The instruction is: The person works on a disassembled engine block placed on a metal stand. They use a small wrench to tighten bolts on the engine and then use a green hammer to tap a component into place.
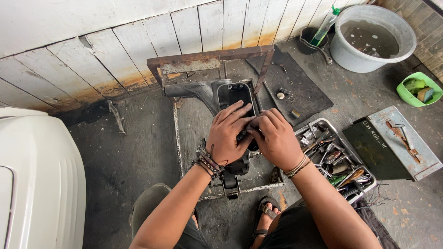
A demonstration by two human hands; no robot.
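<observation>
A dark metal engine casing [230,94] with an open oval cavity lies on a rusty metal frame stand [207,62] on the floor. My left hand [228,133] rests over the middle of the casing, fingers spread across it. My right hand [274,136] presses beside it, and the fingertips of both meet on a small dark part [243,134] between them. The part is mostly hidden by my fingers. Both wrists wear bracelets. My knees and one sandalled foot [266,216] show at the bottom.
A metal tray of tools [337,159] sits right of the stand, next to an open grey metal toolbox [392,143]. A bucket of water [371,39], a green bowl [417,90], a dark mat with small parts [295,90], and a white vehicle body panel [37,184] surround the spot.
</observation>
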